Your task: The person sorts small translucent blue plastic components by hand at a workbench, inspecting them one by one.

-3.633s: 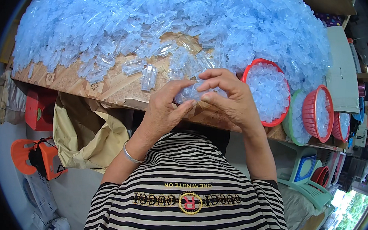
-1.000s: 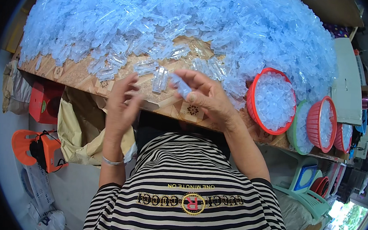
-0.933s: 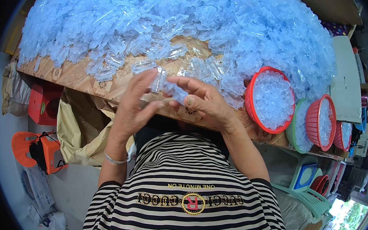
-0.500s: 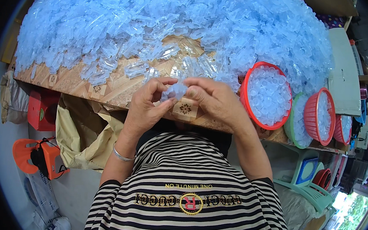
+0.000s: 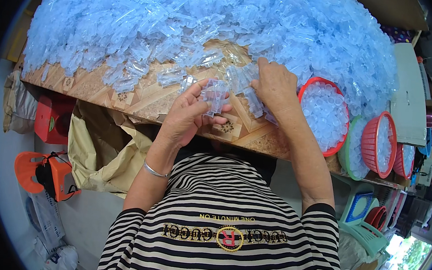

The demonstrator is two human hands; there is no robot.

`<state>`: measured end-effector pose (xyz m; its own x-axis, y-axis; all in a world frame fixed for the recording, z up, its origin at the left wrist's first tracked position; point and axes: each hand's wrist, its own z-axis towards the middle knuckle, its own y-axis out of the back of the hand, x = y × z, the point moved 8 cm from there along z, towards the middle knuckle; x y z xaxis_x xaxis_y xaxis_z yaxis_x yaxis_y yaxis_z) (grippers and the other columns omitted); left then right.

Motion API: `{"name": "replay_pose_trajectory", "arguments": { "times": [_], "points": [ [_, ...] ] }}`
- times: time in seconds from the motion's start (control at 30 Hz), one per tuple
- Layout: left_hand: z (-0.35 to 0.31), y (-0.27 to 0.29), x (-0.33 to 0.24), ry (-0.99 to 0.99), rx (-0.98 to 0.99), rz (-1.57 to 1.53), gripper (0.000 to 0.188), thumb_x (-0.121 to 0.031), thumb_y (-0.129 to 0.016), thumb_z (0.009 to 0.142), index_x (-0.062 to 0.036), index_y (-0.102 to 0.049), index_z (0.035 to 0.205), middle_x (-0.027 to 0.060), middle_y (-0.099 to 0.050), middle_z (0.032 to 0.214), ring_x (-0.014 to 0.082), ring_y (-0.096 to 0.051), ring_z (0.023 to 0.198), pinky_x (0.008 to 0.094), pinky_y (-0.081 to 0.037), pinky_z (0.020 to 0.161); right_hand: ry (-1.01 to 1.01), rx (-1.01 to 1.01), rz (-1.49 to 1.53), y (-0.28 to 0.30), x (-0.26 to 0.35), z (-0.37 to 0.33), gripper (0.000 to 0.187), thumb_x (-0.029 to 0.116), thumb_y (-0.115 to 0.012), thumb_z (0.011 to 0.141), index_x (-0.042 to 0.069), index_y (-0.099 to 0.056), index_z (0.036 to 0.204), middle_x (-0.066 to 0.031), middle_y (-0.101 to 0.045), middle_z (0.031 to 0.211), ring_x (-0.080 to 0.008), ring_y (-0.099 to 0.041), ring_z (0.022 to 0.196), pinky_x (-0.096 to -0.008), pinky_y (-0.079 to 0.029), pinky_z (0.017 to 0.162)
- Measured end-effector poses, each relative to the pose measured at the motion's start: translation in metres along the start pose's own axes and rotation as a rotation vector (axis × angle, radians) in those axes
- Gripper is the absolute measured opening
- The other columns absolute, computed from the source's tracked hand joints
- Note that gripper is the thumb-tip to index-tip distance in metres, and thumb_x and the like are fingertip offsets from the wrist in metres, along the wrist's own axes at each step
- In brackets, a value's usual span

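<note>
My left hand [image 5: 190,111] is closed on a clear plastic case [image 5: 214,98], held upright above the table's near edge between thumb and fingers. The case looks flat and see-through, and its inside is too fine to make out. To the right, my right hand [image 5: 276,86] reaches over loose clear plastic cases [image 5: 243,80] lying on the tabletop. Its thumb and forefinger are apart at the edge of these pieces, and the other fingers are curled partly out of sight. A huge heap of similar clear pieces [image 5: 184,21] covers the far part of the table.
A red basket [image 5: 347,126] full of small translucent caps [image 5: 323,115] stands beside my right forearm. Further right are a green basket [image 5: 347,148] and a pink basket [image 5: 370,142]. Brown paper sacking [image 5: 90,150] hangs below the table's front edge [image 5: 126,108], near an orange stool [image 5: 30,171].
My right hand has left the left hand and moved away to the loose cases. The left hand has turned, showing the clear case upright. The view has shifted slightly.
</note>
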<state>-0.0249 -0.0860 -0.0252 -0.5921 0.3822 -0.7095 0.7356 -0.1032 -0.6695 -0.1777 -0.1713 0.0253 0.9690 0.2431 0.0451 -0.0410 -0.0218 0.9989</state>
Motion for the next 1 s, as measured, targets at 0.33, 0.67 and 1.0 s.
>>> {"name": "replay_pose_trajectory", "arguments": {
  "times": [0.33, 0.67, 1.0],
  "points": [
    [0.002, -0.001, -0.001, 0.017, 0.082, -0.291, 0.049, -0.012, -0.041, 0.097, -0.0027, -0.027, 0.143, 0.0267, -0.049, 0.128, 0.041, -0.056, 0.114, 0.0482, -0.052, 0.092, 0.006, -0.175, 0.219, 0.012, -0.004, -0.001, 0.017, 0.017, -0.064, 0.076, 0.007, -0.066, 0.089, -0.0122, -0.065, 0.085, -0.0316, -0.064, 0.081, -0.0427, -0.052, 0.07],
    [0.002, -0.003, 0.0, -0.006, 0.138, -0.38, 0.059, -0.01, -0.058, 0.089, -0.0103, -0.03, 0.141, 0.0232, -0.049, 0.128, 0.0366, -0.055, 0.116, 0.0525, -0.048, 0.097, -0.087, 0.069, 0.819, -0.007, -0.012, -0.004, 0.018, 0.019, -0.071, 0.076, 0.003, -0.067, 0.082, -0.002, -0.064, 0.068, -0.0083, -0.058, 0.063, -0.025, -0.047, 0.06],
    [0.007, 0.002, 0.009, -0.028, 0.07, -0.285, 0.06, -0.009, -0.065, 0.086, -0.0086, -0.034, 0.138, 0.0189, -0.052, 0.126, 0.0317, -0.057, 0.114, 0.0479, -0.049, 0.097, -0.101, 0.146, 0.686, -0.007, -0.007, -0.005, 0.023, 0.024, -0.07, 0.078, 0.002, -0.066, 0.079, -0.0057, -0.065, 0.07, -0.0127, -0.062, 0.065, -0.0285, -0.049, 0.061]
  ]
}}
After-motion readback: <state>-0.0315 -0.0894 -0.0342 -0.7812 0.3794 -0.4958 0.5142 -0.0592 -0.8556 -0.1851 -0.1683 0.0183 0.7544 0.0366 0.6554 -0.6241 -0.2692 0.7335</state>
